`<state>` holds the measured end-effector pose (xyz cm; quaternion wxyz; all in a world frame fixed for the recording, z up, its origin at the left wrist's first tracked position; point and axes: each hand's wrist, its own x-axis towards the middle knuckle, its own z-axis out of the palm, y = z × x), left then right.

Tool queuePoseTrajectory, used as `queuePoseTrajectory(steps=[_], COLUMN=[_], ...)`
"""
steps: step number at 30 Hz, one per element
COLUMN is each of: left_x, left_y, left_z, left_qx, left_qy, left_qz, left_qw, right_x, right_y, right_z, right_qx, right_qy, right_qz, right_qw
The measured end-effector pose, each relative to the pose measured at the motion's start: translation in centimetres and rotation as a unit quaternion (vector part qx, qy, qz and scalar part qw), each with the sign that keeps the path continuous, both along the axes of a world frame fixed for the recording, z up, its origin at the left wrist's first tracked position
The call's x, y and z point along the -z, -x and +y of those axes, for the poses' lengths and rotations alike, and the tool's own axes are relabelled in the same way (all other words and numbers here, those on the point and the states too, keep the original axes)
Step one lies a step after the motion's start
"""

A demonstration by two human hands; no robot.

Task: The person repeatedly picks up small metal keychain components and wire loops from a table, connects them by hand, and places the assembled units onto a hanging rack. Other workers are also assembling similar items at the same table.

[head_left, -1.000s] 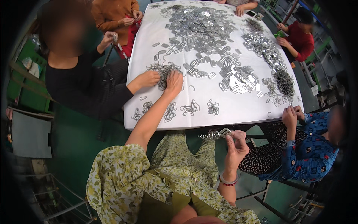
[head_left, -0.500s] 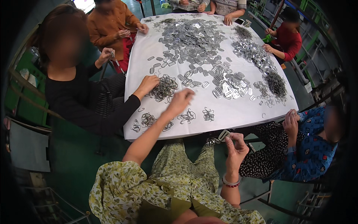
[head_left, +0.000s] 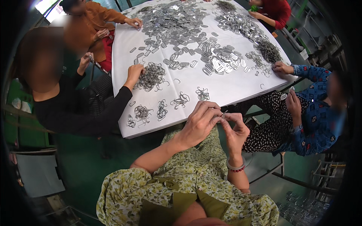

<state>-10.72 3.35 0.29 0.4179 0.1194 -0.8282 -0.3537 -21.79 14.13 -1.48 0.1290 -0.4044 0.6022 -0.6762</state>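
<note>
My left hand (head_left: 199, 126) and my right hand (head_left: 234, 131) meet above my lap, just off the table's near edge. Thumb and fingers of the right pinch a grey metal slotted buckle (head_left: 224, 113), seen nearly edge-on. The left fingertips are closed against it; whatever else they grip is hidden. Beyond my hands, small clusters of wire hooks (head_left: 202, 93) lie along the near edge of the white-covered table (head_left: 181, 111). A larger heap of hooks (head_left: 151, 76) sits farther left, with a person's hand (head_left: 135, 73) on it.
Flat oval slotted buckles (head_left: 222, 62) are piled mid-table, with a bigger pile (head_left: 169, 26) behind. Dark hooks (head_left: 268, 51) are heaped at the right edge. A person in black (head_left: 75, 109) sits left, one in blue (head_left: 316, 130) right; others work at the far side.
My left hand has come back from over the table to my right hand. The buckle has turned edge-on between them. At right, the person in blue has reached a hand onto the table.
</note>
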Motion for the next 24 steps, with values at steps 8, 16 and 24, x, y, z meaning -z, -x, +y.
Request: queuePoseTrajectory(steps=[8, 16, 24], left_x=[0.3, 0.8, 1.2], left_y=[-0.3, 0.5, -0.2], left_z=[-0.1, 0.0, 0.2], left_qx=[0.105, 0.098, 0.100], left_qy=[-0.194, -0.211, -0.222], left_qz=[0.047, 0.025, 0.004], left_qw=[0.974, 0.972, 0.970], right_x=[0.4, 10.7, 11.8], right_y=[4.5, 20.2, 21.7], right_z=[-0.9, -13.6, -16.9], right_qx=[-0.039, 0.027, 0.009], right_qy=[-0.014, -0.243, -0.250], right_qz=[0.033, 0.439, 0.605], right_qw=[0.999, 0.864, 0.756])
